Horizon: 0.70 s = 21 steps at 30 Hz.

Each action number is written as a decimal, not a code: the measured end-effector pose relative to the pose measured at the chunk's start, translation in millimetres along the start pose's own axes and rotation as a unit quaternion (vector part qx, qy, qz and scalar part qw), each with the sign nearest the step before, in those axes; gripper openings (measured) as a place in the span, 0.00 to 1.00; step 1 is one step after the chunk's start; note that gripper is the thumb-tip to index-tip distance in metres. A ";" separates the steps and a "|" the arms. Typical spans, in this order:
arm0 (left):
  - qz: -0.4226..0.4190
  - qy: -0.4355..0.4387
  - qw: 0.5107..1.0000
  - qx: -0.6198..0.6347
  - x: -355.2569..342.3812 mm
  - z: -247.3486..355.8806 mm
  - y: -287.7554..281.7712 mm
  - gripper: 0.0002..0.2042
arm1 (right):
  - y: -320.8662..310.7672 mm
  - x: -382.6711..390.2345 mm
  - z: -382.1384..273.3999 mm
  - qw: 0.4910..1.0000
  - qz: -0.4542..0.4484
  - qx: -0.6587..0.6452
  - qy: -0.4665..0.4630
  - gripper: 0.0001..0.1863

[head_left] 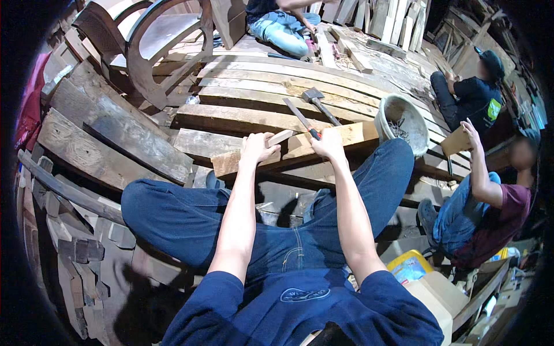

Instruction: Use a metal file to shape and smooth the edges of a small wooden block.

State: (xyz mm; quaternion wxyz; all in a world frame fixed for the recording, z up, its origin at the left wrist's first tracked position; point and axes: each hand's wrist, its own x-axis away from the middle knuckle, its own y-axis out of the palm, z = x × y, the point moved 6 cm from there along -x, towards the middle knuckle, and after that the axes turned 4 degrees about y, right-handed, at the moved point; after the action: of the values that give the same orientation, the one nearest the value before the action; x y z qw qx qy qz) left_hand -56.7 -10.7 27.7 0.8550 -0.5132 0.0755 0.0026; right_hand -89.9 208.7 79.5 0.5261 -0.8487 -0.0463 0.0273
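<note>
My left hand (257, 149) is closed around a short wooden stick (281, 137), whose end sticks out to the right. In my right hand (329, 145) is the orange and black handle of a long flat-bladed tool (299, 115); it looks like a file, but I cannot be sure. Its blade points away and to the left. Both hands are just over a thick wooden beam (355, 134) lying across in front of my legs. Beyond it, a hammer (314, 94) rests on the planks, its handle toward my right hand.
A grey bucket (382, 117) holding thin dark pieces stands by my right knee. Wooden slats (242, 86) spread ahead. Boards (81, 138) lie at left, near a curved wooden frame (134, 55). Co-workers sit ahead and right, one (487, 213) raising a wooden block (456, 143).
</note>
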 end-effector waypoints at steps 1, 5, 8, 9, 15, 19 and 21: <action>-0.018 -0.012 1.000 -0.010 0.1 -0.1 2.2 0.25 | -0.1 0.8 0.9 1.000 -0.001 0.001 0.002 0.18; -0.014 -0.015 1.000 0.024 0.5 0.4 4.8 0.25 | -2.5 2.6 -0.2 1.000 0.005 -0.016 0.003 0.18; -0.042 -0.061 0.997 0.004 -1.1 3.8 4.0 0.24 | -6.3 4.7 -3.9 0.999 -0.022 0.046 -0.003 0.18; -0.042 -0.060 0.997 0.005 -2.6 3.4 5.4 0.24 | -8.2 7.4 -5.8 0.999 -0.006 0.046 -0.022 0.17; -0.034 -0.040 0.996 -0.073 -6.3 -0.4 0.7 0.17 | -20.5 81.9 -30.4 0.998 0.018 -0.010 -0.064 0.17; -0.022 -0.023 0.996 -0.087 0.9 0.8 3.8 0.20 | 1.1 132.1 -32.5 0.996 0.000 0.034 -0.086 0.31; -0.050 -0.028 0.996 -0.072 6.4 3.1 1.3 0.21 | 6.0 142.5 -35.9 0.992 -0.001 0.080 -0.102 0.35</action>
State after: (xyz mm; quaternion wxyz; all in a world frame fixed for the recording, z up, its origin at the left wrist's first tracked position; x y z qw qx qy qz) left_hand -50.1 -7.8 27.2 0.8164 -0.5766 0.0254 -0.0206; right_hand 55.6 189.4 90.4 0.5846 -0.7967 -0.0989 0.1170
